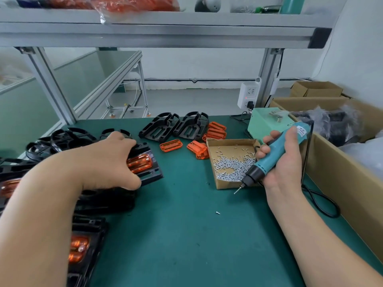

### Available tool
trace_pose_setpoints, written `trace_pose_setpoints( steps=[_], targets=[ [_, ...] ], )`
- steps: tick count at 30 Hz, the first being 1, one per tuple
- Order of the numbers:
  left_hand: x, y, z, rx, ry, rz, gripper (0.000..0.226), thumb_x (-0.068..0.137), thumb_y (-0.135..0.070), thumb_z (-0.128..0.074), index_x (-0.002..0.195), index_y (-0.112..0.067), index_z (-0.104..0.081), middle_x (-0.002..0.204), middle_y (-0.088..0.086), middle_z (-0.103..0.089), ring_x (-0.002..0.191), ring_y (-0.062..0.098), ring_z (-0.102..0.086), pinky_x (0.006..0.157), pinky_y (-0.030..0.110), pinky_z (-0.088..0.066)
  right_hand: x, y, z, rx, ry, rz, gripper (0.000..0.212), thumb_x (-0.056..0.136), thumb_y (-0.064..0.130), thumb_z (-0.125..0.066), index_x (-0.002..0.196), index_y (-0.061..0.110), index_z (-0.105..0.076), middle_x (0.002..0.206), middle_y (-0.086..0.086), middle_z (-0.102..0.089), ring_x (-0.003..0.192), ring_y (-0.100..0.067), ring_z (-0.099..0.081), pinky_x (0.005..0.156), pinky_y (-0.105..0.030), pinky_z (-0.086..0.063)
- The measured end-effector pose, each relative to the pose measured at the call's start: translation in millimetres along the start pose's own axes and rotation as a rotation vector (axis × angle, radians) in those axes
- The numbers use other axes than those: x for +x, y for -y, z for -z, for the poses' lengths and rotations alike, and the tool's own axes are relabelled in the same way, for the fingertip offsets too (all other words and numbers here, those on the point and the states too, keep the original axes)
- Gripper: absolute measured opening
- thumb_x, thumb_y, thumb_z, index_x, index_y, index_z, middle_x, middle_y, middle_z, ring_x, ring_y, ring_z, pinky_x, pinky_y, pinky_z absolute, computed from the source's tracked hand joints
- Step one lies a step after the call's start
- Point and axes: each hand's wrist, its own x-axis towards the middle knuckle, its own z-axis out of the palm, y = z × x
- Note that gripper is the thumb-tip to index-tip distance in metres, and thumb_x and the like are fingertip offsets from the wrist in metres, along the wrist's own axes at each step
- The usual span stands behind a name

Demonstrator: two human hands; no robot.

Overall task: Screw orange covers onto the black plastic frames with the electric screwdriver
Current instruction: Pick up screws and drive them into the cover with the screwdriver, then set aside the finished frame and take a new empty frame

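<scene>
- Left hand (116, 160), centre left: fingers curled round a black frame (153, 175) with an orange cover (141, 162) seated in it, on top of the pile there.
- Right hand (284, 162), centre right: fingers wrapped round the screwdriver (275, 154). Bit points down-left past the near edge of the screw box (226, 184), off the work.
- Looks done: covered frames (93, 224) stacked lower left. Can't tell if screws are in.
- Still to do: two bare frames (159, 126) upper centre, with loose covers (216, 132) beside them on the tabletop (186, 245). I'd judge it mid-batch.
</scene>
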Motion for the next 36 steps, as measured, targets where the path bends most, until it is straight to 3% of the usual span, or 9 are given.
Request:
trace_pose_setpoints(
  steps=[5,8,12,19,28,31,33,35,36],
  targets=[
    [10,27,2,0.078,0.084,0.034,0.126,0.057,-0.064,-0.066,0.166,-0.028,-0.012,0.145,-0.013,-0.025,0.129,0.013,-0.041,0.108,0.034,-0.044,-1,0,0,-0.004,0.014,-0.001,0.041,0.102,0.056,-0.061,0.105,0.014,-0.063,0.081,-0.002,-0.066,0.057,-0.011,-0.055,0.052,-0.023,-0.05],
    [18,45,1,0.07,0.11,0.035,0.128,0.057,-0.06,-0.071,0.166,-0.029,-0.012,0.14,-0.016,-0.027,0.135,0.012,-0.036,0.112,0.035,-0.041,-1,0,-1,-0.004,0.016,-0.005,0.041,0.103,0.055,-0.06,0.104,0.015,-0.064,0.081,-0.002,-0.065,0.057,-0.011,-0.055,0.052,-0.023,-0.05],
    [21,63,-4,0.036,0.14,0.046,0.129,0.052,-0.056,-0.075,0.165,-0.033,-0.017,0.13,-0.02,-0.034,0.121,0.01,-0.044,0.105,0.033,-0.046,-1,1,-2,0.0,0.003,-0.007,0.041,0.103,0.055,-0.061,0.104,0.014,-0.064,0.081,-0.003,-0.066,0.057,-0.012,-0.055,0.052,-0.023,-0.05],
    [23,76,-11,-0.05,0.136,0.035,0.133,0.047,-0.059,-0.081,0.162,-0.047,-0.014,0.133,-0.026,-0.035,0.122,0.006,-0.046,0.107,0.033,-0.044,-1,1,-2,0.001,-0.001,-0.017,0.041,0.102,0.056,-0.061,0.104,0.015,-0.065,0.081,-0.002,-0.066,0.057,-0.011,-0.055,0.052,-0.024,-0.05],
    [22,75,-13,-0.033,0.093,-0.007,0.143,0.041,-0.084,-0.075,0.163,-0.047,-0.012,0.163,-0.017,-0.023,0.149,0.013,-0.03,0.123,0.039,-0.032,-3,3,-3,0.001,-0.004,-0.014,0.041,0.102,0.056,-0.061,0.103,0.015,-0.065,0.081,-0.002,-0.066,0.057,-0.011,-0.055,0.052,-0.024,-0.051],
    [18,64,-9,-0.044,0.075,-0.045,0.134,0.05,-0.095,-0.066,0.164,-0.045,-0.014,0.167,-0.018,-0.02,0.154,0.012,-0.024,0.126,0.039,-0.025,-3,3,-3,-0.003,-0.004,-0.02,0.041,0.103,0.056,-0.061,0.103,0.015,-0.064,0.081,-0.002,-0.066,0.058,-0.012,-0.055,0.052,-0.024,-0.051],
    [16,50,-1,-0.086,0.024,-0.066,0.12,0.063,-0.093,-0.064,0.164,-0.042,-0.022,0.168,-0.017,-0.025,0.146,0.009,-0.039,0.123,0.035,-0.028,-3,3,-3,-0.008,0.002,-0.017,0.041,0.103,0.056,-0.06,0.104,0.015,-0.064,0.082,-0.003,-0.066,0.058,-0.012,-0.054,0.052,-0.024,-0.051],
    [24,32,7,-0.084,-0.069,-0.074,0.097,0.08,-0.08,-0.064,0.161,-0.035,-0.034,0.164,-0.014,-0.038,0.122,0.006,-0.061,0.115,0.032,-0.038,-4,3,-3,-0.018,0.002,-0.016,0.042,0.102,0.057,-0.061,0.104,0.015,-0.064,0.083,-0.003,-0.066,0.059,-0.012,-0.054,0.053,-0.024,-0.051],
    [33,23,10,-0.079,-0.112,-0.079,0.085,0.088,-0.071,-0.064,0.159,-0.03,-0.041,0.16,-0.01,-0.046,0.121,0.01,-0.063,0.114,0.034,-0.041,-4,3,-2,-0.023,0.002,-0.018,0.042,0.101,0.057,-0.062,0.104,0.015,-0.065,0.083,-0.003,-0.066,0.059,-0.012,-0.055,0.054,-0.024,-0.051]
  ],
)
